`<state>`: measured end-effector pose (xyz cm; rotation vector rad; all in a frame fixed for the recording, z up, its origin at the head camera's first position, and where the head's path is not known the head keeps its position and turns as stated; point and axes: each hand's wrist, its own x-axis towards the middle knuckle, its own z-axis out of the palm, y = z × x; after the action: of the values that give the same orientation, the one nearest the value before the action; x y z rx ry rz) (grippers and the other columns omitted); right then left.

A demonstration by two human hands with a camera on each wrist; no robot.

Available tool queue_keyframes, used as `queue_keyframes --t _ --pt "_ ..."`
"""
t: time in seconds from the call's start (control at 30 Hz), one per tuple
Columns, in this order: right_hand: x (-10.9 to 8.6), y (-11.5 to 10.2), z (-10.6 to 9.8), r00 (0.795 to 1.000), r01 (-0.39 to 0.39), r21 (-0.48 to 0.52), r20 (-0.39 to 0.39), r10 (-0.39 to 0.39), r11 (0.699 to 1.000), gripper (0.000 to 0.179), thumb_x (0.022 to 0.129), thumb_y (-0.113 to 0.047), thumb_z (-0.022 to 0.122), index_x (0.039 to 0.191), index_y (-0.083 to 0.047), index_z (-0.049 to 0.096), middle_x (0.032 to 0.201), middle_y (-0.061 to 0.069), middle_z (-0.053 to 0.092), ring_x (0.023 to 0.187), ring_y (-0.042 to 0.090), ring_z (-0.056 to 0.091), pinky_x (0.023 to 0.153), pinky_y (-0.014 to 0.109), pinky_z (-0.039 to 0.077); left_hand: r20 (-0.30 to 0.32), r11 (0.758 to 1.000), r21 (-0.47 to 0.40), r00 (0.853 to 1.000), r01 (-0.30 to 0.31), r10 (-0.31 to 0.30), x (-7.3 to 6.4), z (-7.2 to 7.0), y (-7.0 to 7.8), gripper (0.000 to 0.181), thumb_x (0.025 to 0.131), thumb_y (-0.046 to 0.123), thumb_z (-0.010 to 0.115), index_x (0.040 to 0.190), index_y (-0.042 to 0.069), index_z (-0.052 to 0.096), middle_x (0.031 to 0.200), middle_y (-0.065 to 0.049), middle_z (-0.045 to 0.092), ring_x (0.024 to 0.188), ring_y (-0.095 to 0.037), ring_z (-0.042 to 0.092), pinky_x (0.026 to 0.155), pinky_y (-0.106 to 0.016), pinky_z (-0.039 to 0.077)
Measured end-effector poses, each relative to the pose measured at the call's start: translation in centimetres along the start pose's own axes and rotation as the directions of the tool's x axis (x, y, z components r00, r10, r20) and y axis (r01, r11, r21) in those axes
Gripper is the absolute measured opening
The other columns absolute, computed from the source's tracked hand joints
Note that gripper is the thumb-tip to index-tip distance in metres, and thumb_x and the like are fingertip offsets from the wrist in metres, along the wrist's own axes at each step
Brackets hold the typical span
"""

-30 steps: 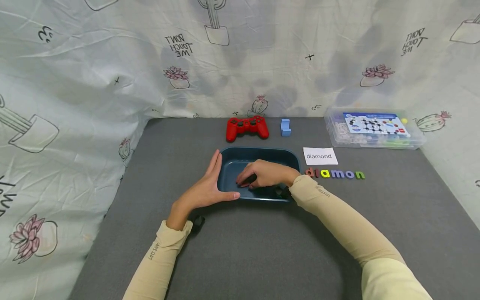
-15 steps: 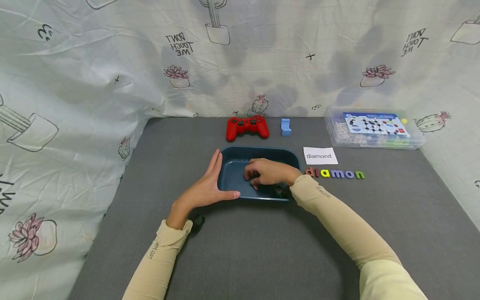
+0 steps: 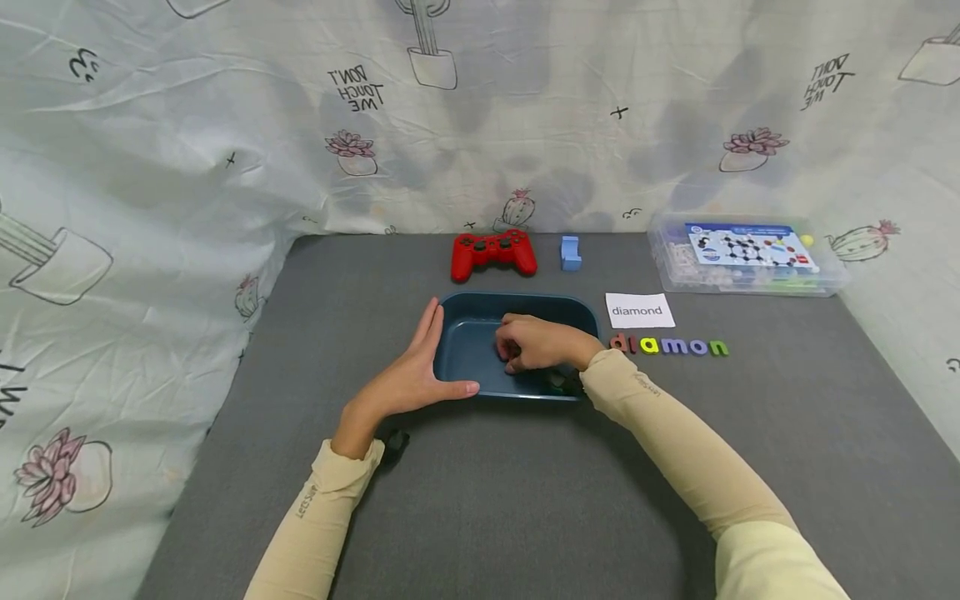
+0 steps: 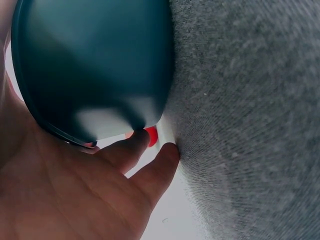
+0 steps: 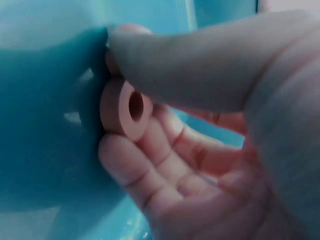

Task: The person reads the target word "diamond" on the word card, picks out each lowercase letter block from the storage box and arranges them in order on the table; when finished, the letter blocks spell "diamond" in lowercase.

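Observation:
A dark teal tray (image 3: 465,333) rests on the grey table. My left hand (image 3: 408,379) spans its left end with straight fingers. The thumb lies along the near rim, and in the left wrist view the other fingers (image 4: 155,170) touch the tray's outer wall. Inside the tray is my right hand (image 3: 543,342), curled low over the floor. Seen from the right wrist, its thumb and fingers pinch a reddish toy letter (image 5: 112,110) with a round hole, partly covered by the thumb. Right of the tray, colourful letters (image 3: 673,347) spell "diamon" below a white card (image 3: 639,321) reading "diamond".
A red game controller (image 3: 463,262) and a small blue block (image 3: 571,262) lie behind the tray. At the back right stands a clear plastic box (image 3: 738,283) with a printed label. Patterned cloth (image 3: 570,125) hangs behind the table.
My right hand has drawn back to the right within the tray, and its fingers have curled in closer. The left hand stays where it was on the tray's end.

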<state>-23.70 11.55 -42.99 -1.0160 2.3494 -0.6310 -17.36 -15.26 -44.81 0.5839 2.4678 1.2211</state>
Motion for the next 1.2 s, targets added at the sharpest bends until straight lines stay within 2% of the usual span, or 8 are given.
queue_keyframes --t 0.17,0.4,0.63,0.8,0.93,1.03,1.1,1.2 --pt "-0.3 -0.4 -0.1 0.995 -0.066 -0.065 -0.074 0.061 0.996 0.009 0.101 -0.010 0.076 0.098 -0.006 0.068 0.100 0.008 0.057 0.093 0.023 0.055 0.079 0.033 0.050 -0.004 1.000 0.005 1.000 0.006 -0.006 -0.1 0.0 0.1 0.134 0.087 0.061 0.082 0.171 0.020 -0.015 0.176 0.004 -0.024 0.163 -0.028 -0.003 0.126 -0.061 0.017" --pt "-0.6 -0.4 -0.1 0.982 -0.100 -0.116 -0.174 0.079 0.988 0.024 0.100 -0.005 0.076 0.083 -0.006 0.059 0.081 0.006 0.051 0.076 0.020 0.051 0.067 0.030 0.041 -0.005 1.000 0.000 1.000 -0.003 0.003 -0.1 0.1 0.1 0.134 0.087 0.060 0.082 0.171 0.019 -0.014 0.176 0.003 -0.024 0.163 -0.028 -0.003 0.125 -0.062 0.018" --pt "-1.1 0.3 -0.2 0.969 -0.079 0.023 -0.233 0.083 0.997 0.008 0.101 0.000 0.070 0.094 -0.001 0.073 0.079 0.004 0.061 0.070 0.017 0.056 0.068 0.030 0.050 -0.002 1.000 0.007 1.000 0.012 -0.012 -0.1 0.3 0.2 0.134 0.088 0.061 0.082 0.171 0.020 -0.014 0.176 0.004 -0.023 0.163 -0.031 -0.002 0.125 -0.064 0.018" --pt "-2.0 0.5 -0.9 0.971 0.020 0.209 -0.239 0.031 0.978 0.019 0.104 0.006 0.061 0.112 0.005 0.079 0.095 0.011 0.075 0.078 0.019 0.069 0.078 0.037 0.061 -0.001 1.000 0.009 1.000 0.028 -0.028 -0.1 0.3 0.3 0.133 0.088 0.056 0.083 0.171 0.020 -0.014 0.176 0.004 -0.023 0.163 -0.031 -0.003 0.124 -0.064 0.018" --pt "-3.1 0.4 -1.7 0.959 0.079 0.414 -0.281 0.044 0.907 0.024 0.107 0.008 0.055 0.121 0.014 0.073 0.102 0.022 0.076 0.087 0.034 0.071 0.082 0.042 0.061 0.002 0.999 0.015 0.999 0.047 -0.047 0.0 0.2 0.4 0.131 0.089 0.054 0.082 0.172 0.019 -0.013 0.176 0.004 -0.024 0.163 -0.033 -0.003 0.124 -0.065 0.017" --pt "-3.9 0.2 -2.3 0.925 0.088 0.560 -0.353 0.141 0.824 0.026 0.109 0.005 0.054 0.126 0.016 0.069 0.109 0.030 0.072 0.090 0.042 0.068 0.077 0.037 0.060 0.003 0.998 0.023 0.998 0.058 -0.058 0.0 0.1 0.5 0.131 0.089 0.055 0.082 0.172 0.019 -0.013 0.176 0.004 -0.024 0.163 -0.034 -0.003 0.124 -0.066 0.018" --pt "-4.5 0.1 -2.7 0.880 0.089 0.667 -0.400 0.255 0.740 0.027 0.110 0.002 0.053 0.130 0.016 0.066 0.115 0.033 0.069 0.092 0.040 0.067 0.074 0.031 0.057 0.003 0.998 0.028 0.998 0.058 -0.058 0.1 0.1 0.4 0.132 0.088 0.056 0.082 0.172 0.018 -0.012 0.176 0.003 -0.024 0.163 -0.035 -0.002 0.124 -0.066 0.019" --pt "-5.7 0.1 -3.4 0.795 0.107 0.811 -0.417 0.440 0.575 0.031 0.113 -0.001 0.050 0.137 0.015 0.062 0.124 0.029 0.066 0.096 0.029 0.067 0.079 0.026 0.056 0.001 0.998 0.031 0.999 0.048 -0.048 0.1 0.1 0.2 0.133 0.087 0.059 0.082 0.172 0.018 -0.012 0.176 0.003 -0.023 0.163 -0.035 -0.001 0.123 -0.066 0.020"
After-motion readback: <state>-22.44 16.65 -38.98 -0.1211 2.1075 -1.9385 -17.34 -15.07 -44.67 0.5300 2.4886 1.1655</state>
